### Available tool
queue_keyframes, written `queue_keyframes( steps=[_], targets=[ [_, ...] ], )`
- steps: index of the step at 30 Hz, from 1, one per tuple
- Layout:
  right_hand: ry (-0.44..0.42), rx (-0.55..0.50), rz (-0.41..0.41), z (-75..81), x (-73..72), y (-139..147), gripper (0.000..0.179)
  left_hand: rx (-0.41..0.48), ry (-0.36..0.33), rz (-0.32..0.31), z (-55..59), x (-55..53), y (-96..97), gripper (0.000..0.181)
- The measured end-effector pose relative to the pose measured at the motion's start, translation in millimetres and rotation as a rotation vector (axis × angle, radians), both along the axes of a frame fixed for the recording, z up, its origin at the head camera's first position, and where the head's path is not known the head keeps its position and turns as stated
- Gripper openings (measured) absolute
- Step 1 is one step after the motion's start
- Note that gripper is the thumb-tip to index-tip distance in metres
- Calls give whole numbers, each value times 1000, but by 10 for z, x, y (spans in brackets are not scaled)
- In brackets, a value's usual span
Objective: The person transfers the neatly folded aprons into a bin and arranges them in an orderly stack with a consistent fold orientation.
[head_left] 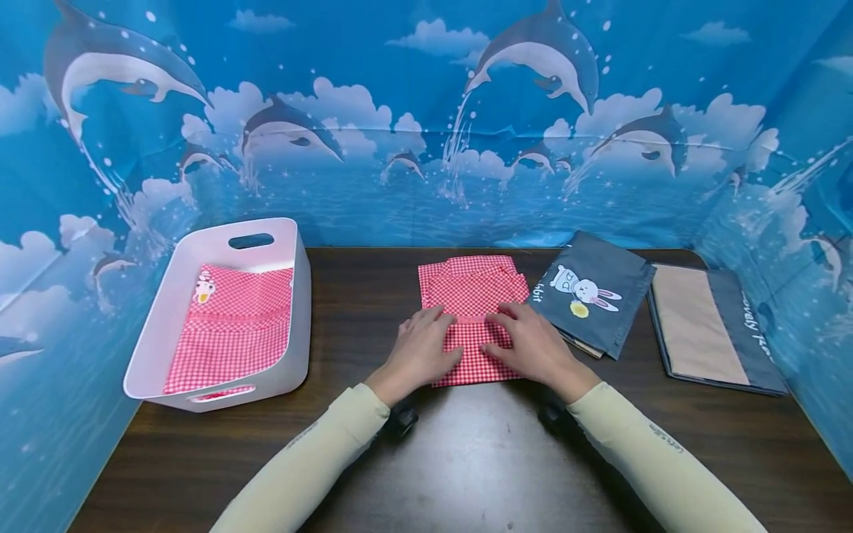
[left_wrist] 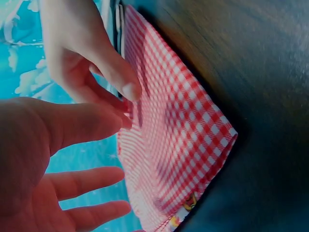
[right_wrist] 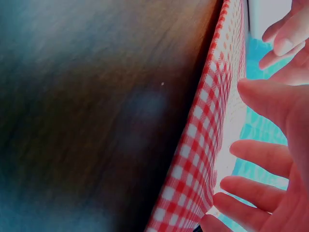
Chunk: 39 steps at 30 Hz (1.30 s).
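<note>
A folded red-and-white checked cloth is laid flat on the dark wooden tabletop, between the basket and the two dark folded cloths. Its long axis is directed away from the person, with the far end turned slightly to the left; its shorter, near edge is set roughly crosswise in front of the person. Uneven layers are shown at its far end.

The left hand is placed over the cloth's left side and the right hand over its right side, with the fingers of both pointed inward and away from the person. In each grip the fingers and thumb are held apart, and nothing is clasped. How firmly the cloth is touched cannot be told.

Just to the right, a navy cloth with a rabbit print is set aslant, its far end turned to the right. Beside it a tan-and-navy cloth is laid lengthwise away from the person, its far end turned to the left, with white lettering along its right side. Well apart on the left, another red checked cloth is contained in a white basket. The tabletop is bordered by a blue dolphin-printed backdrop.
</note>
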State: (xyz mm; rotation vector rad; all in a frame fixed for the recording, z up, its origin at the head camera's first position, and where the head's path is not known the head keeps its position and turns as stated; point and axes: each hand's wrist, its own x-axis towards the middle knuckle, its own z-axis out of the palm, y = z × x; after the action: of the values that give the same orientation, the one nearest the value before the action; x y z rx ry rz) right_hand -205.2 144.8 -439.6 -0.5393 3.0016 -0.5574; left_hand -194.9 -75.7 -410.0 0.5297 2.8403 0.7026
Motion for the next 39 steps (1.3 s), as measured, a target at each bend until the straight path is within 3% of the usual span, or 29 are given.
queue_keyframes(
  steps=[5, 12, 25, 32, 39],
  targets=[
    [-45, 35, 18, -23, 6, 32, 60, -53, -48, -31, -79, -83, 68, 58],
    [-44, 75, 41, -38, 18, 36, 63, -129, -72, -56, -185, -83, 86, 61],
    [-41, 90, 45, -33, 19, 18, 63, -157, -70, -68, -215, -86, 89, 60],
    [-67, 82, 82, -30, 65, -6, 63, -170, -61, -77, -201, -15, 40, 61],
    [-16, 105, 149, -18, 172, -80, 62, -192, -18, -93, -189, 114, -74, 59]
  ],
)
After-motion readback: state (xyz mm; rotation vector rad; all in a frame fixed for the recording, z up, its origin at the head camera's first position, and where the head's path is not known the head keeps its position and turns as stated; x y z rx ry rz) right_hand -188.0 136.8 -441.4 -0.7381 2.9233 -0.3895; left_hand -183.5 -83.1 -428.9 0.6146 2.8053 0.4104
